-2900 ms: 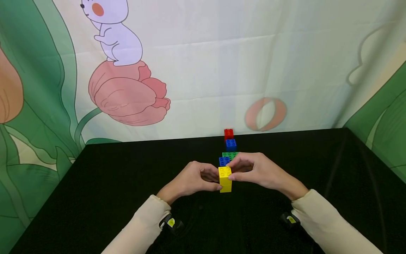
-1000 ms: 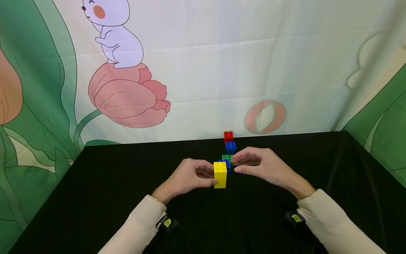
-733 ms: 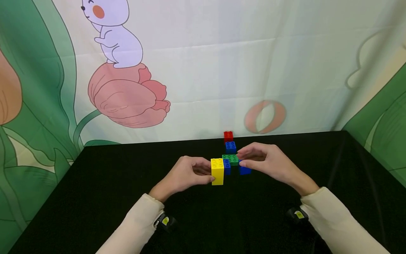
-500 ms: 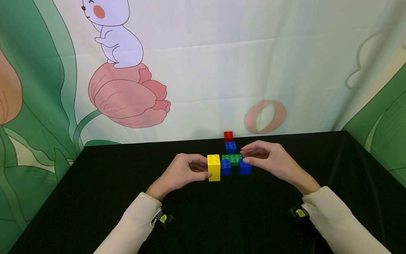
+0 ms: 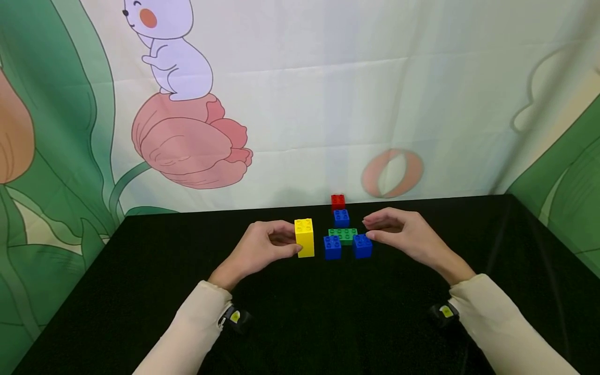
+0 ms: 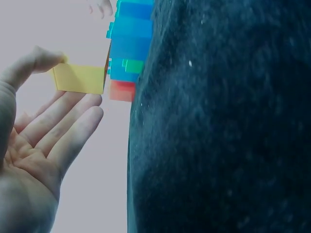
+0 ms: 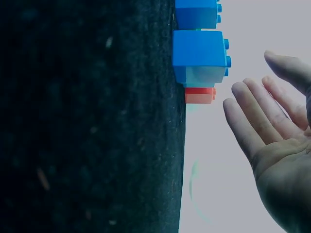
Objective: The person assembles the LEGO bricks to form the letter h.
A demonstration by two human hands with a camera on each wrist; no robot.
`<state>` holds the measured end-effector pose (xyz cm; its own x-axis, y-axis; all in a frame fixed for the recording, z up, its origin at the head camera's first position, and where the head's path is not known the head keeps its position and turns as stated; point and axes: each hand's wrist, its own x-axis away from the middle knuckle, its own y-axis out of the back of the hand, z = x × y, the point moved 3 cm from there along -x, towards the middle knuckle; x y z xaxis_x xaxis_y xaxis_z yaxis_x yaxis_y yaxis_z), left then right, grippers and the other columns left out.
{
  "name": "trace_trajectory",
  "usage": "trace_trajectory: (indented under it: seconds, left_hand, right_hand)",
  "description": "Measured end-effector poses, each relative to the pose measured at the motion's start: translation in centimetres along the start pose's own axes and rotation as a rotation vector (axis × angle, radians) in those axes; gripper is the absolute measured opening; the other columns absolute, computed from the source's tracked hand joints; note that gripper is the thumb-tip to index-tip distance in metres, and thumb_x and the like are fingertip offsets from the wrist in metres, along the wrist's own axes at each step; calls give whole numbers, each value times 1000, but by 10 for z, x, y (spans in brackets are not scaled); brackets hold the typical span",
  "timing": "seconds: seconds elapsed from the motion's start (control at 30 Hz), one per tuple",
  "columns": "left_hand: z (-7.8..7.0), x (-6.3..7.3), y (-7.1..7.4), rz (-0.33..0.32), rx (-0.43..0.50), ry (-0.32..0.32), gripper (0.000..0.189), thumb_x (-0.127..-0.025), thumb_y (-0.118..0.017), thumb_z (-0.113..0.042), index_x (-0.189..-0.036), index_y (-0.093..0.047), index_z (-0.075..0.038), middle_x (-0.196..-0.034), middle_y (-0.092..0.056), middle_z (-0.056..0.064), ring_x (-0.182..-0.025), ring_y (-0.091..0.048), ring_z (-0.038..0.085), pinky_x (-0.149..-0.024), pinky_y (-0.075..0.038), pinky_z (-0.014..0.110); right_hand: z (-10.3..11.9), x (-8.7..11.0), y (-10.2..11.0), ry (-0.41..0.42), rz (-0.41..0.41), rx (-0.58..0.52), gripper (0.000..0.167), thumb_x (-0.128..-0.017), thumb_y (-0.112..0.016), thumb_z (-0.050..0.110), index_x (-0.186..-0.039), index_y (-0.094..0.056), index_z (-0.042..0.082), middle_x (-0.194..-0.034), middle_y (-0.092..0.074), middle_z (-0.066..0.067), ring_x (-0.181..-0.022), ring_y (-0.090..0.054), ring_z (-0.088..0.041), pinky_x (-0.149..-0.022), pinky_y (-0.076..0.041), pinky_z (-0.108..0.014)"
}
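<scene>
In the head view my left hand (image 5: 259, 246) pinches an upright stack of yellow toy bricks (image 5: 304, 238) between thumb and fingers. The left wrist view shows the yellow stack (image 6: 79, 79) held above the black cloth, with the fingers stretched out behind it. To its right stand two blue bricks, a left one (image 5: 333, 247) and a right one (image 5: 362, 246), in front of a wider green brick (image 5: 343, 235). My right hand (image 5: 404, 233) hovers beside the right blue brick with fingers relaxed and nothing in its grasp; the right wrist view has this hand (image 7: 279, 121) spread apart from the bricks.
Behind the green brick stand another blue brick (image 5: 341, 217) and a red brick (image 5: 337, 201), near the back edge of the black table (image 5: 300, 323). A printed fabric backdrop (image 5: 300, 104) hangs right behind that edge.
My right hand has let go of the yellow stack and moved right. My left hand has carried the stack left and toward the back, uncovering the two blue bricks and the green one.
</scene>
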<state>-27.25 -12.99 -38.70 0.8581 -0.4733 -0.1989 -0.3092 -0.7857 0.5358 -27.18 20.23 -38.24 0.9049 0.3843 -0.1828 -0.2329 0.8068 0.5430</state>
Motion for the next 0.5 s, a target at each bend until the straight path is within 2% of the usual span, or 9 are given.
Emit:
trace_trajectory:
  seconds: [0.17, 0.5]
  left_hand:
    - [6, 0, 4, -16, -13, 8, 32, -95, -80, -8, -126, -72, -4, -118, -75, 6, -103, -74, 20, -94, -61, 34]
    - [16, -1, 11, -36, -24, 45, 31, -96, -79, -9, -126, -72, -4, -120, -74, 7, -104, -74, 21, -94, -61, 36]
  right_hand:
    - [-5, -1, 2, -15, 9, 22, 39, -100, -76, 27, -134, -68, 9, -130, -71, -8, -120, -68, -25, -99, -54, -26]
    - [-15, -3, 3, -15, 37, 32, 38, -101, -75, 27, -133, -69, 9, -129, -72, -6, -118, -67, -25, -104, -52, -49]
